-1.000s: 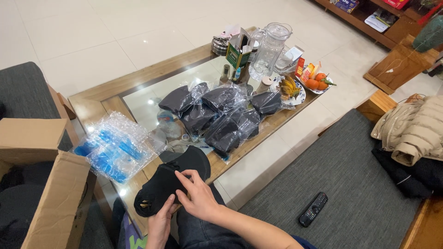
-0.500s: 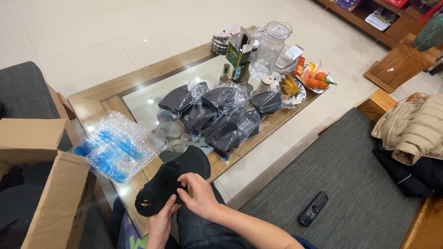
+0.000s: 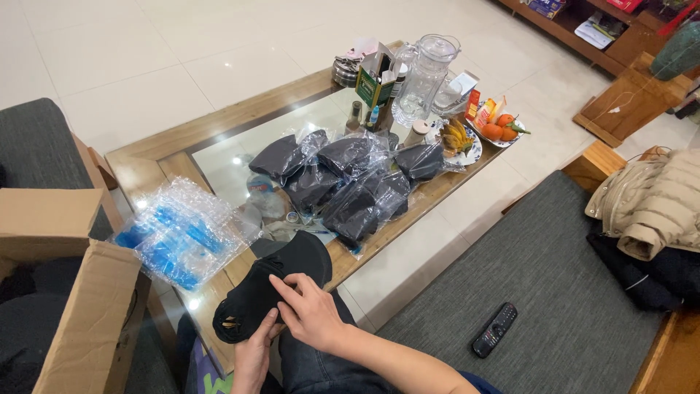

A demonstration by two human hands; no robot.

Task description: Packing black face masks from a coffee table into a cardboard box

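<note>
A black cap [image 3: 271, 284] lies across my lap at the near edge of the wood-and-glass coffee table [image 3: 182, 146]. My right hand [image 3: 310, 314] rests on top of the cap with its fingers pinching the fabric. My left hand [image 3: 255, 354] grips the cap from underneath, near its back end. On the table just beyond lies a pile of black caps in clear plastic bags [image 3: 343, 179]. A stack of empty clear bags with blue print [image 3: 179, 237] sits at the table's near left corner.
An open cardboard box [image 3: 69, 292] stands at my left on a grey seat. A glass jug [image 3: 430, 73], small bottles and a plate of fruit [image 3: 496, 128] crowd the table's far end. A remote [image 3: 496, 328] and a beige jacket [image 3: 652, 204] lie on the grey cushion at right.
My hands have shifted slightly on the cap, the right hand's fingers moving along the fabric. The cap stays on my lap.
</note>
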